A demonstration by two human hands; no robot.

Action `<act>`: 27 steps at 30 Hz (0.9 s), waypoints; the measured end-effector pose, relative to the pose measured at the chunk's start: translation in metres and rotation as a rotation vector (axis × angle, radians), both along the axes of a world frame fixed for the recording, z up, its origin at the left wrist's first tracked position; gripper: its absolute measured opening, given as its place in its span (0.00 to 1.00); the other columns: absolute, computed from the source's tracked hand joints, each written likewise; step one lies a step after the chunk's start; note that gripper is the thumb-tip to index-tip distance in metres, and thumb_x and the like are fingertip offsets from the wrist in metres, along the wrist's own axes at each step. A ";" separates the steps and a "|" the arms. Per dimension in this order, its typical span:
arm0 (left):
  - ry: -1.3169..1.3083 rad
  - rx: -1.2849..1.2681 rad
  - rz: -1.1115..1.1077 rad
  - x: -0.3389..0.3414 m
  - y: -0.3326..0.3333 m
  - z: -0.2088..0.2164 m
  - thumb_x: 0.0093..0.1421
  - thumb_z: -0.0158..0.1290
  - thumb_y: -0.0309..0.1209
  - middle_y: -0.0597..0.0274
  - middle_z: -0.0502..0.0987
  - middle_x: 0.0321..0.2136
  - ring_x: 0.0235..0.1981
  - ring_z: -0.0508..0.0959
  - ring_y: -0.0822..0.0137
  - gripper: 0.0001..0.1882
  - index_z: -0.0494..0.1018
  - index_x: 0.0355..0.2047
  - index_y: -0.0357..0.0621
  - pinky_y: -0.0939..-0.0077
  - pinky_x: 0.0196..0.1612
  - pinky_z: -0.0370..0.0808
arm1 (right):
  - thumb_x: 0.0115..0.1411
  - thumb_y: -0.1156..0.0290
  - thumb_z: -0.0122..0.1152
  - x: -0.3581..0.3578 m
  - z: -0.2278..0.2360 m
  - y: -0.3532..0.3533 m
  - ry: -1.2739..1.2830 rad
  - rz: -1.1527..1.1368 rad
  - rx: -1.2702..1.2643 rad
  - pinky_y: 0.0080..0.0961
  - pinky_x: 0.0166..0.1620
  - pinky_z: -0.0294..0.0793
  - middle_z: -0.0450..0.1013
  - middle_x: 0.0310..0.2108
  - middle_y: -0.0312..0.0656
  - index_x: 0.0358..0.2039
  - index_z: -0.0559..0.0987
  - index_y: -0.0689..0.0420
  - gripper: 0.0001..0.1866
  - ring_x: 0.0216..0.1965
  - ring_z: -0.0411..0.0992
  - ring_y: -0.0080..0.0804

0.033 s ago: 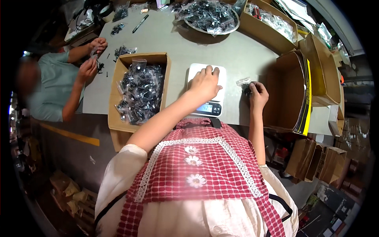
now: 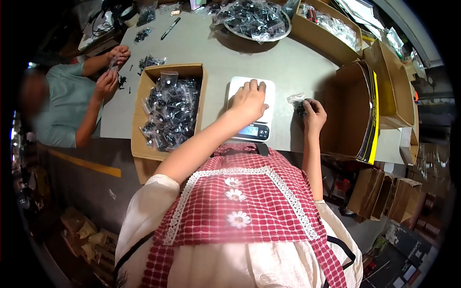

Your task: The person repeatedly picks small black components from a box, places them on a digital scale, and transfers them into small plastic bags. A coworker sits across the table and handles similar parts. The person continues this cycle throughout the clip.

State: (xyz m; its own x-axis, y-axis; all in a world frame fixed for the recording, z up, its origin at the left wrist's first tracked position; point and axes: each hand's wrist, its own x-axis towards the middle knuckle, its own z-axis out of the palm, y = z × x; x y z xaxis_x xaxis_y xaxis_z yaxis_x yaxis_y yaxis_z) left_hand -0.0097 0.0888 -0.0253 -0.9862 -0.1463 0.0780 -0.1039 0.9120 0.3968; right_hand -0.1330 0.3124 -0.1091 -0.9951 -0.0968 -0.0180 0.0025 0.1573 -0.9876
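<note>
My left hand point(image 2: 249, 102) lies over the plate of a white digital scale point(image 2: 270, 89), palm down, fingers spread and slightly bent. Anything beneath the palm is hidden. At the scale's near edge a lit display point(image 2: 250, 131) partly shows. To the right of the scale, my right hand point(image 2: 314, 116) is closed in a pinch on a small clear plastic bag point(image 2: 296, 99) with dark parts in it, just above or on the table. Left of the scale, a cardboard box point(image 2: 203, 91) holds many clear bags of black parts point(image 2: 173, 108).
A round tray point(image 2: 286, 34) heaped with bagged black parts stands at the back. An open cardboard box point(image 2: 343, 96) is beside my right hand, with more boxes point(image 2: 391, 89) behind it. At left, a co-worker's hands point(image 2: 109, 81) hold a small clear bag. A pen point(image 2: 170, 29) lies far left.
</note>
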 end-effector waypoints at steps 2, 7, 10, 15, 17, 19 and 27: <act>0.036 -0.031 0.014 0.000 -0.001 -0.010 0.56 0.63 0.33 0.42 0.73 0.48 0.50 0.76 0.46 0.29 0.70 0.55 0.32 0.57 0.52 0.76 | 0.60 0.66 0.68 0.002 0.004 0.001 0.109 0.041 0.222 0.35 0.41 0.78 0.79 0.39 0.49 0.43 0.83 0.62 0.14 0.38 0.78 0.42; 0.057 -0.028 0.018 0.001 -0.011 -0.017 0.54 0.57 0.26 0.43 0.74 0.44 0.48 0.77 0.45 0.21 0.74 0.49 0.36 0.55 0.52 0.76 | 0.60 0.59 0.66 0.024 0.039 -0.019 0.292 0.116 0.855 0.43 0.44 0.78 0.75 0.46 0.53 0.49 0.78 0.60 0.22 0.42 0.78 0.51; 0.091 0.029 0.076 0.005 -0.019 0.001 0.54 0.55 0.27 0.45 0.75 0.41 0.45 0.78 0.46 0.15 0.76 0.43 0.40 0.54 0.49 0.77 | 0.56 0.60 0.68 0.017 0.034 -0.020 0.202 0.168 0.844 0.40 0.44 0.78 0.77 0.40 0.51 0.43 0.80 0.62 0.20 0.40 0.78 0.49; 0.250 0.093 0.212 0.052 -0.053 0.048 0.52 0.58 0.31 0.52 0.76 0.36 0.37 0.80 0.52 0.11 0.75 0.35 0.42 0.59 0.40 0.78 | 0.58 0.72 0.65 0.031 0.068 -0.033 -0.122 0.340 0.256 0.21 0.32 0.70 0.75 0.25 0.35 0.36 0.80 0.62 0.08 0.27 0.71 0.21; 0.313 0.115 0.234 0.075 -0.067 0.059 0.51 0.60 0.32 0.57 0.75 0.34 0.29 0.78 0.58 0.11 0.75 0.34 0.42 0.65 0.35 0.77 | 0.60 0.77 0.62 0.041 0.083 -0.048 -0.204 0.412 0.022 0.15 0.27 0.62 0.72 0.25 0.29 0.34 0.79 0.61 0.02 0.25 0.66 0.14; 0.302 0.163 0.288 0.093 -0.072 0.070 0.51 0.60 0.30 0.58 0.76 0.34 0.29 0.78 0.59 0.10 0.75 0.34 0.43 0.66 0.35 0.78 | 0.60 0.76 0.63 0.041 0.089 -0.060 -0.161 0.480 0.101 0.17 0.30 0.65 0.73 0.27 0.31 0.36 0.80 0.61 0.05 0.27 0.68 0.17; 0.361 -0.057 0.488 0.142 -0.107 0.057 0.51 0.57 0.26 0.59 0.77 0.41 0.43 0.78 0.53 0.09 0.78 0.35 0.44 0.60 0.49 0.74 | 0.51 0.68 0.66 0.037 0.063 -0.040 0.207 0.609 0.888 0.41 0.45 0.77 0.76 0.40 0.55 0.51 0.77 0.56 0.24 0.42 0.77 0.52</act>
State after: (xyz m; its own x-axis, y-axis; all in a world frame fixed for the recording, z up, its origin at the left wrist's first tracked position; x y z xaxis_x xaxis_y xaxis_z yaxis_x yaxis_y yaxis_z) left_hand 0.1321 -0.0180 0.0322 -0.7161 -0.5604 0.4161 -0.3829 0.8138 0.4371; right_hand -0.0963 0.2723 -0.0460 -0.7769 -0.6083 -0.1624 -0.4694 0.7315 -0.4945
